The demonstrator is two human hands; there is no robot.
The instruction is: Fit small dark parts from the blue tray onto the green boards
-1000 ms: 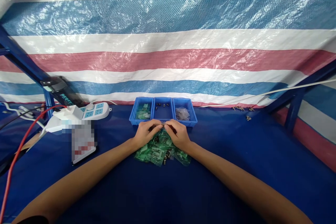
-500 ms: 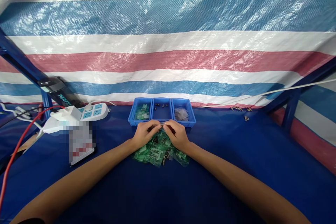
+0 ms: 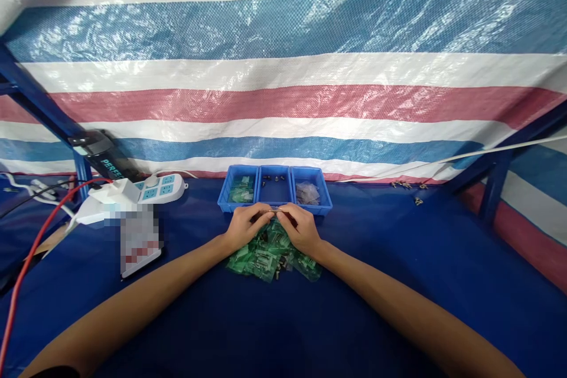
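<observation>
My left hand (image 3: pixel 245 225) and my right hand (image 3: pixel 301 227) meet in front of the blue bins, fingertips pinched close together. Between them is something small and thin, too small to name. Right below my hands lies a pile of green plastic packets (image 3: pixel 266 260), with a few small metal parts (image 3: pixel 280 267) among them. Just beyond the fingers stand three joined blue bins. The left bin (image 3: pixel 224 190) holds green packets, the middle bin (image 3: pixel 274 194) a few small metal pieces, and the right bin (image 3: pixel 325 192) clear plastic bags (image 3: pixel 307 193).
To the left are a white power strip (image 3: pixel 166 190) with a plugged adapter, a dark bottle (image 3: pixel 104 156), a red cable (image 3: pixel 26 271) and a blurred phone-like object (image 3: pixel 140 245). Small brass-coloured pieces (image 3: pixel 417 201) lie at the back right. A striped tarp (image 3: pixel 283 103) hangs behind the blue table (image 3: pixel 274 331).
The whole view has shifted slightly, so everything sits a little further right. My hands keep nearly the same pinch over the pile.
</observation>
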